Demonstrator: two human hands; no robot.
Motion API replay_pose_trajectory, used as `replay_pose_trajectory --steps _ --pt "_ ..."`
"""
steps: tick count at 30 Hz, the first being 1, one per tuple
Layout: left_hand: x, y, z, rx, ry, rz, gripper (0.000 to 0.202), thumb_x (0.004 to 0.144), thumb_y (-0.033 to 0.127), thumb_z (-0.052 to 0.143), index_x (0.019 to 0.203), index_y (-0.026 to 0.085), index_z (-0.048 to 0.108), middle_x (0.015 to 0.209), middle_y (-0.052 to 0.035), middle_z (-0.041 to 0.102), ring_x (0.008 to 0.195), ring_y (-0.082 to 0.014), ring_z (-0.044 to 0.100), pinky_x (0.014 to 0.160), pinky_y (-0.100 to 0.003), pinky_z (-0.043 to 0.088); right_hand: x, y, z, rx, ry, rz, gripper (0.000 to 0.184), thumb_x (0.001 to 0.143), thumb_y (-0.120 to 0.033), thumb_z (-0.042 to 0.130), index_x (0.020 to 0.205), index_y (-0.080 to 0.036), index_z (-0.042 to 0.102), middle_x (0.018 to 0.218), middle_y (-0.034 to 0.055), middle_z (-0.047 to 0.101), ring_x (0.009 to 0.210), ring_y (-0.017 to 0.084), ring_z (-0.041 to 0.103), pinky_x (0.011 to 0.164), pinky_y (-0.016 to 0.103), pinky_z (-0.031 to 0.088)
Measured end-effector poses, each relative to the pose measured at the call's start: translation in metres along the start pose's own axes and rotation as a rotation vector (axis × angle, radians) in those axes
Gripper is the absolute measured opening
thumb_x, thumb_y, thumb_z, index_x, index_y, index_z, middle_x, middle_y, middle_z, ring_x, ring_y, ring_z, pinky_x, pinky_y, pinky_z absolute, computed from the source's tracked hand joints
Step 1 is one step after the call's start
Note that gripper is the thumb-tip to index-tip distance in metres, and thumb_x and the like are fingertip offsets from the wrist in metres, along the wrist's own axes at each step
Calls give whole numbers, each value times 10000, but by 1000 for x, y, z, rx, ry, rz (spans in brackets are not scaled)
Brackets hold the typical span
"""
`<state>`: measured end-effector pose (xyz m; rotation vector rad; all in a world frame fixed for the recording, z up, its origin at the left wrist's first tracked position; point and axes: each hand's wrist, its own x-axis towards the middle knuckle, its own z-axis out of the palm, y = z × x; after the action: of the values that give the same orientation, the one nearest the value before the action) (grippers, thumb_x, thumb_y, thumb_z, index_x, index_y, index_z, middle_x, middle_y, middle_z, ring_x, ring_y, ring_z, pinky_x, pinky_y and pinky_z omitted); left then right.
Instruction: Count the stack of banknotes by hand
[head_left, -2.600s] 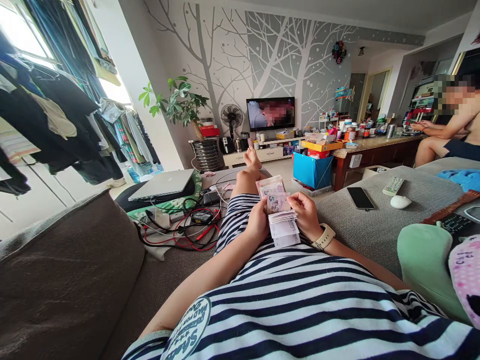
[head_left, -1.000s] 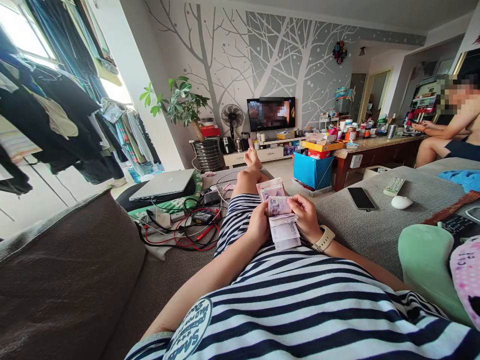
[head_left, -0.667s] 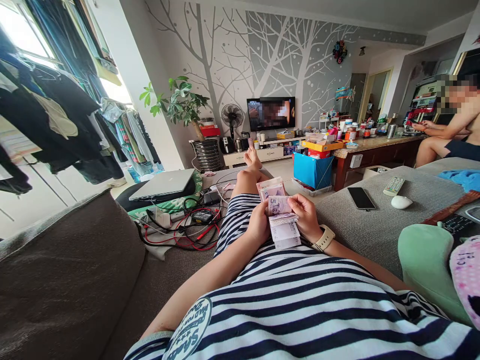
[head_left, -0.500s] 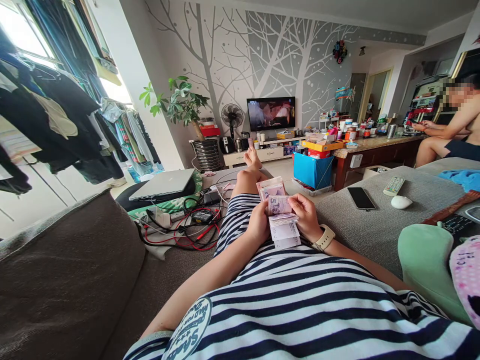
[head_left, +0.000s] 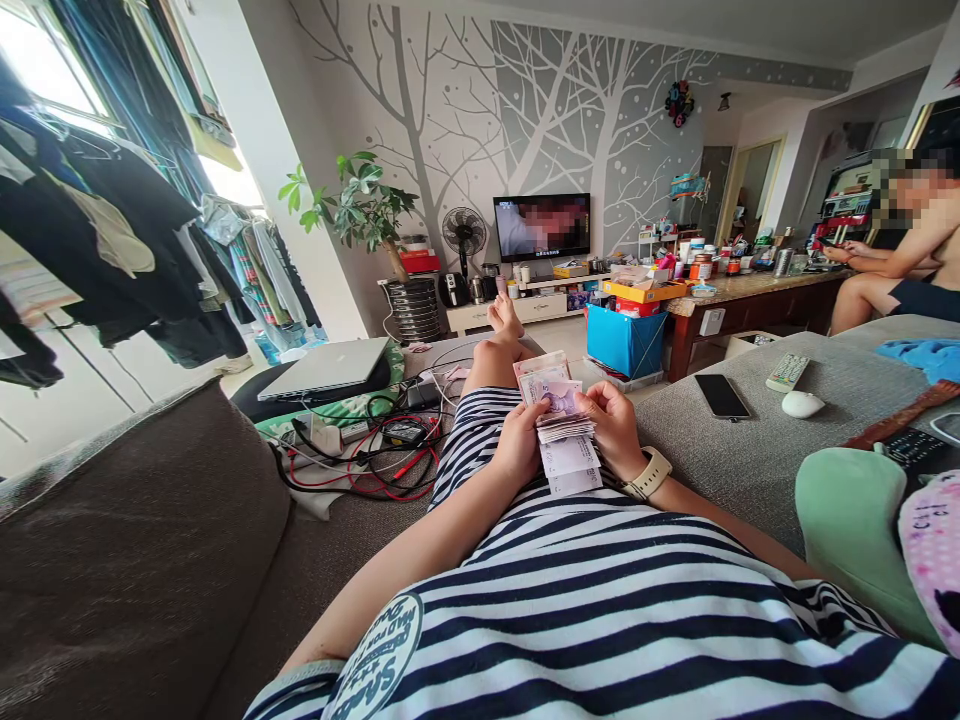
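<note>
And there I had it: the left hand (head_left: 520,445) and right hand (head_left: 615,432) pressed in on either side of a wad of banknotes (head_left: 561,425), fingers pinching it above the person's striped shirt (head_left: 600,610) (a cream watch band (head_left: 649,474) sat on the right wrist). To the right, on the grey sofa cushion (head_left: 750,470), lay a black smartphone (head_left: 721,396) and a white computer mouse (head_left: 802,404), both well apart from the hands.

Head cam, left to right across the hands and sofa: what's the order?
Silver laptop, left hand, banknotes, right hand, black smartphone, white computer mouse.
</note>
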<state>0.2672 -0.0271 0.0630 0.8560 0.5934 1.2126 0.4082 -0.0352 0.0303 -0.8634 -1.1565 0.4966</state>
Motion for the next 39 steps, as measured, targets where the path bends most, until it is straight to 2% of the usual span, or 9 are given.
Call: replay_pose_trajectory --steps 5,9,11,18,30,34,39 --pt "4 -3 -3 -5 16 19 216 677 175 829 867 115 747 784 -61 754 701 -201 711 828 -338 579 -1 -2 1 -50 -38 -27 473 854 -634 679 701 -220 510 638 1 491 617 155 439 579 296 360" --pt "7 -4 -4 -58 -13 4 231 796 292 800 924 107 749 914 -117 794 896 -264 774 946 -384 602 -3 -6 2 -20 -42 -33 444 867 -600 669 699 -217 519 637 1 505 616 155 447 580 296 362" --pt "6 -3 -3 -84 -16 -8 232 830 297 762 949 98 750 970 -143 803 990 -298 781 981 -412 607 -4 -7 3 2 -43 -35 429 861 -592 673 709 -212 544 641 4 516 619 156 454 580 295 366" --pt "4 -1 -2 -81 -9 0 199 786 271 759 907 114 741 998 -149 808 1105 -342 768 998 -440 615 -6 -9 5 19 -63 -55 416 890 -580 645 713 -216 548 652 16 530 643 169 467 602 304 395" --pt "2 -2 -9 -50 11 18 171 743 277 729 829 131 713 875 -136 790 1114 -347 761 997 -429 603 -11 -7 10 25 -64 -23 445 880 -627 646 727 -219 554 655 17 517 635 171 445 589 309 387" --pt "0 -1 -9 -26 30 10 164 776 269 701 836 119 730 810 -126 774 1050 -336 773 969 -425 608 -12 -5 12 46 -67 -11 466 868 -648 663 723 -217 561 655 17 516 630 168 443 585 310 384" --pt "-2 0 -10 -21 65 9 158 813 258 724 876 115 744 824 -110 775 904 -295 776 919 -407 613 -15 -4 13 55 -70 -26 512 913 -692 639 733 -218 569 664 26 547 624 169 468 595 318 402"
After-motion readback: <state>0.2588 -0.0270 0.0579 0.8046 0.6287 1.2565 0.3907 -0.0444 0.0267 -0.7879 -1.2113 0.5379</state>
